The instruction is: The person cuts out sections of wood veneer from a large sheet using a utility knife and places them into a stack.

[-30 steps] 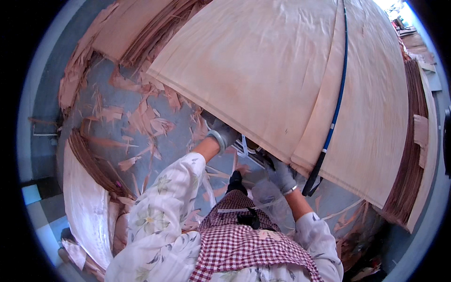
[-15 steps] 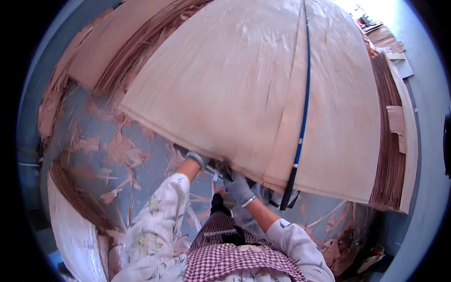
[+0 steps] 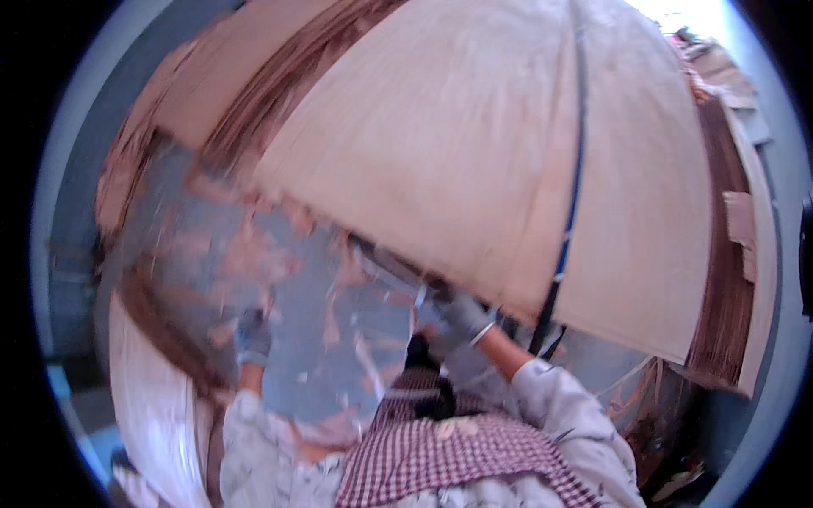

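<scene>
A wide, pale wood veneer sheet (image 3: 440,161) spreads before me with its near edge slanting down to the right. At that edge is my right hand (image 3: 466,317) in a grey glove. Its dark fingertips meet the edge, but blur hides whether they grip it. Off to the left, clear of the sheet, my gloved left hand (image 3: 252,340) hangs above the littered floor; motion smears its fingers. A long blue rod (image 3: 577,182) with a black handle end lies lengthwise on the sheet, right of my right hand.
Stacked veneer sheets (image 3: 724,254) stand along the right side, with more brown sheets (image 3: 246,76) at the far left. A curved pale stack (image 3: 152,389) sits at the lower left. Torn veneer scraps (image 3: 254,241) litter the grey floor (image 3: 313,309).
My left hand has left the sheet's near edge and swung down to the left. My right hand stays by the edge. The whole view has shifted, so the sheet appears farther right.
</scene>
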The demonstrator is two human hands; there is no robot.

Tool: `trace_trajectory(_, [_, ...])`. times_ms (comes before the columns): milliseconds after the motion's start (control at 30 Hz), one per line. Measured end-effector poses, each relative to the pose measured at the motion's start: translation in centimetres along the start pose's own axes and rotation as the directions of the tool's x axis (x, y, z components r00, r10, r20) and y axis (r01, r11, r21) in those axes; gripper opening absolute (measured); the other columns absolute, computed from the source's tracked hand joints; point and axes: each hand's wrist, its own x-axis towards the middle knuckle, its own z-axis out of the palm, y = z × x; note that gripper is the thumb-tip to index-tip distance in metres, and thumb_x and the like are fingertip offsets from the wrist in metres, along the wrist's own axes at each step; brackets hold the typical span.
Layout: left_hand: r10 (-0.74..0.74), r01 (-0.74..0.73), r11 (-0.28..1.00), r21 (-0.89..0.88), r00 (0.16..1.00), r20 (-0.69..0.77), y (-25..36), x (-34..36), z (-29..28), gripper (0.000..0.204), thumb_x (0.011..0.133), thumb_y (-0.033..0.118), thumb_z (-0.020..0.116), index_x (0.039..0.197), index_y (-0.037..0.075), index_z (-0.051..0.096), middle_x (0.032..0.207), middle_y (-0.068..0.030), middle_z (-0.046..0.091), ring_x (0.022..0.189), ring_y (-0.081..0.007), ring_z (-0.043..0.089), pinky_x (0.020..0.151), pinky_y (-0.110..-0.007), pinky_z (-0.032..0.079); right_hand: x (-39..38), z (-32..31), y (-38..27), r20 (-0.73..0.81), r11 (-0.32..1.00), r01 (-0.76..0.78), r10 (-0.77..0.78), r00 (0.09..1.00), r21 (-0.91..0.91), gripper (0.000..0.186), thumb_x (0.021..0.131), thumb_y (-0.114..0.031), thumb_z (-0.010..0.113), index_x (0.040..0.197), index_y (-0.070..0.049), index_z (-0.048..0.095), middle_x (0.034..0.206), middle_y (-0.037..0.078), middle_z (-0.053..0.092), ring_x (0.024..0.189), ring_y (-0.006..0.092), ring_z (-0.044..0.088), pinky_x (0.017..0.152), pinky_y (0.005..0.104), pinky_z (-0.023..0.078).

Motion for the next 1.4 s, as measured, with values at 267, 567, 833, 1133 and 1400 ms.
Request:
trace_trajectory(267, [0.545, -0.597, 0.754, -0.274, 0.802, -0.245, 23.3, 10.8, -8.8, 0.034, 0.078, 0.014, 0.052, 0.112, 0.012, 0.058, 0.112, -0.0134, 0.057, 0.101, -0.0288, 0.056, 0.084, -0.040, 0.045, 0.3, -0.6, 3.4, -0.129, 0.999, -0.035, 0.034, 0.991, -0.003, 0.061, 0.069, -0.010, 0.062, 0.126, -0.001, 0.042, 0.121, 0.015, 0.051, 0.110, 0.0251, 0.047, 0.096, 0.0314, 0.035])
trace_trajectory(567, [0.561, -0.473, 0.807, -0.354, 0.801, 0.207, 30.7, 18.9, -5.4, 0.054, 0.092, 0.047, 0.029, 0.137, 0.018, 0.031, 0.146, -0.0054, 0.024, 0.133, -0.0251, 0.022, 0.109, -0.041, 0.016, -2.9, -2.1, -4.1, -0.097, 0.983, -0.157, 0.148, 0.984, -0.094, 0.038, 0.075, -0.009, 0.061, 0.111, 0.002, 0.053, 0.096, 0.022, 0.061, 0.084, 0.0296, 0.062, 0.073, 0.0335, 0.047])
trace_trajectory(833, [0.546, -0.454, 0.798, -0.396, 0.824, 0.154, 29.8, 19.1, -3.7, 0.054, 0.092, 0.046, 0.031, 0.139, 0.018, 0.028, 0.147, -0.0049, 0.022, 0.134, -0.0256, 0.020, 0.109, -0.040, 0.017, 0.2, 0.7, -1.4, -0.257, 0.982, -0.169, 0.143, 0.956, -0.080, 0.030, 0.081, -0.018, 0.058, 0.103, 0.002, 0.056, 0.097, 0.025, 0.060, 0.093, 0.0348, 0.058, 0.079, 0.0406, 0.045])
trace_trajectory(1133, [0.129, -0.168, 0.366, -0.915, 0.983, -0.129, 26.6, 15.0, -5.7, 0.038, 0.085, 0.021, 0.053, 0.121, 0.008, 0.052, 0.121, -0.0189, 0.052, 0.113, -0.0351, 0.047, 0.093, -0.039, 0.040, -0.3, 0.9, 2.8, -0.188, 0.957, -0.085, 0.032, 0.982, -0.279, 0.037, 0.079, -0.013, 0.057, 0.114, -0.004, 0.053, 0.113, 0.022, 0.056, 0.107, 0.0334, 0.052, 0.092, 0.0387, 0.040])
trace_trajectory(1400, [-0.404, 0.422, 0.863, -0.279, 0.907, 0.121, -1.2, 1.0, 1.9, 0.022, 0.085, 0.016, 0.051, 0.100, 0.001, 0.058, 0.106, -0.0167, 0.056, 0.098, -0.0265, 0.052, 0.085, -0.037, 0.040, 1.4, 1.0, 4.4, -0.096, 0.970, -0.071, 0.049, 0.994, -0.231, 0.035, 0.079, -0.019, 0.054, 0.111, -0.004, 0.054, 0.103, 0.025, 0.057, 0.091, 0.0421, 0.056, 0.076, 0.0436, 0.045])
